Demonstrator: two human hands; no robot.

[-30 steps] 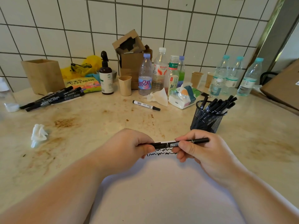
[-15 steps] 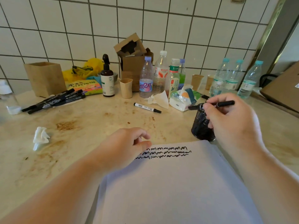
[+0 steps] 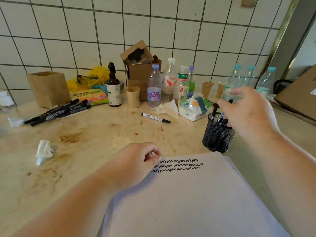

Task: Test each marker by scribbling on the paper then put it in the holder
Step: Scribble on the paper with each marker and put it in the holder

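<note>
3 scribbled lines sit on the paper (image 3: 196, 194); several markers stand in the mesh holder (image 3: 217, 135); right hand (image 3: 248, 113) hovers above it, fingers spread, empty; left hand (image 3: 136, 161) rests loosely curled on the sheet; a loose marker (image 3: 155, 118) and a pile of markers (image 3: 58, 112) await testing.

Stained beige counter (image 3: 102, 134), paper (image 3: 188, 202), mesh holder (image 3: 215, 139), loose markers (image 3: 58, 112)
</note>
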